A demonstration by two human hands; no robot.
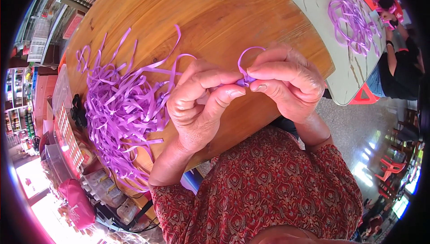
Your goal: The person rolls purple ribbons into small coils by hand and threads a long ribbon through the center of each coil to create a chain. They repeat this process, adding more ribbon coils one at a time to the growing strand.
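My left hand (201, 105) and my right hand (286, 80) meet above the near edge of a round wooden table (215, 6). Together they pinch a thin purple ribbon strip (245, 65), which makes a small loop above my fingertips. The part of the strip between my thumbs is mostly hidden. Left of my hands, a loose pile of purple ribbon strips (118, 109) lies on the wood. One long strand runs from that pile toward my left hand.
A pale table (322, 11) at the upper right carries more purple ribbon strips (351, 20), and another person (396, 60) sits beside it. Boxes, packets and a red bag (76, 203) crowd the left edge. Red chairs (389, 165) stand on the floor at right.
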